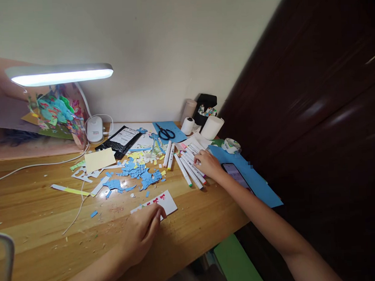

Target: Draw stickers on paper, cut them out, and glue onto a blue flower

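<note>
Left hand (144, 227) lay over a card (170, 203) near the desk (39, 230)'s front edge, right hand (208, 164) at markers (191, 173) toward the right edge, either grip's hold impossible to tell

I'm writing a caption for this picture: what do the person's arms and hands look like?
The left hand and right hand are ungloved, and no watch or bracelet shows at either wrist. The left forearm and right forearm have no sleeve in view. Rings can't be ruled out.

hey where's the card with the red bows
Low, just left of centre in the head view, the card lies on the table, partly hidden by the left hand.
</note>
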`<act>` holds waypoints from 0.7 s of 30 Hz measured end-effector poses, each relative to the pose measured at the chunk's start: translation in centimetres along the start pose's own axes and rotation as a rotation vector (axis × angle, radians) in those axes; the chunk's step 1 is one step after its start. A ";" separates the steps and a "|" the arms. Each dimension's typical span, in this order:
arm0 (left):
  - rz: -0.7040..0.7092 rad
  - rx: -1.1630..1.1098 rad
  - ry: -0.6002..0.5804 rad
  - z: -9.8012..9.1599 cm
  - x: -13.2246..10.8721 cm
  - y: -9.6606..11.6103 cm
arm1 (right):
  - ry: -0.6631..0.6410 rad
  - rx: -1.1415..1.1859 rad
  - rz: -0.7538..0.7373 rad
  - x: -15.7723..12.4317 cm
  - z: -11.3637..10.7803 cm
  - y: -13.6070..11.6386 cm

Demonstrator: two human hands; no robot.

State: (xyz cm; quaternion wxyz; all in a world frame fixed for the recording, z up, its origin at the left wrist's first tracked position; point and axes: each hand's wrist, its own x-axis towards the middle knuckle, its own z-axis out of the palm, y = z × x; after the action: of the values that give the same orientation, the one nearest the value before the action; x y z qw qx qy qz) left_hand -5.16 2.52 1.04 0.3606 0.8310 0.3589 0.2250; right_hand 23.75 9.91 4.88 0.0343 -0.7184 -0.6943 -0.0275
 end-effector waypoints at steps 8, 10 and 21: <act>0.083 0.035 0.018 0.1 -0.1 0.2 | -0.097 0.022 0.060 -2.3 0.3 -0.9; 0.084 0.043 0.001 0.1 -0.1 0.2 | -0.082 0.068 0.122 -2.2 0.1 -1.1; -0.034 -0.193 -0.160 1.0 0.1 4.6 | -0.542 1.305 -0.214 -8.8 -2.1 -6.4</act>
State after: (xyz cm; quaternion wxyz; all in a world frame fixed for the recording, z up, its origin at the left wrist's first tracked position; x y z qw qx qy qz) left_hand -2.49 -0.02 3.92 0.4700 0.8016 0.3199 0.1851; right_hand 17.05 1.23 6.26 0.2805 -0.4606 -0.6199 0.5701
